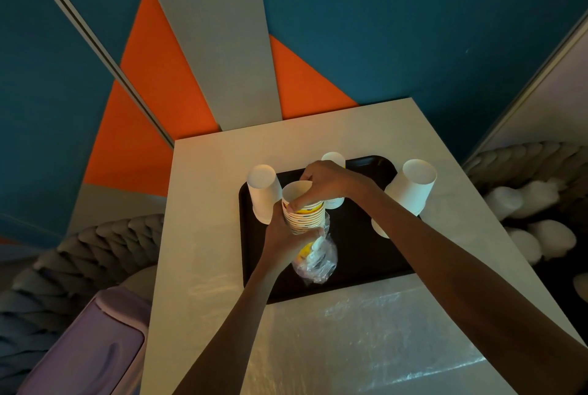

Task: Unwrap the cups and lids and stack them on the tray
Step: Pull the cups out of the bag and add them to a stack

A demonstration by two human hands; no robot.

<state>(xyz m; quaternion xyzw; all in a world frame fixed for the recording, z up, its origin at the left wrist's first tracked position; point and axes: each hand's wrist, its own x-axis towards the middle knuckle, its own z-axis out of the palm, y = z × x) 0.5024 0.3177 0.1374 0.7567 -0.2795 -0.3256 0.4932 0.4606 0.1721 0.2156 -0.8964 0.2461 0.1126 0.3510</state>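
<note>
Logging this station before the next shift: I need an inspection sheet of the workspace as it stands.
Surface: pale table carrying a black tray.
Job's things: left cup stack, back cup stack and right cup stack, all white, at the tray; printed cup stack partly out of its plastic wrap.
Clutter: nothing seen.
Hands: left hand grips the printed cup stack's wrapped lower part; right hand holds its top.
Cables: nothing seen.
Surroundings: bin at lower left; grey braided cushion beside the table; blue and orange wall.
</note>
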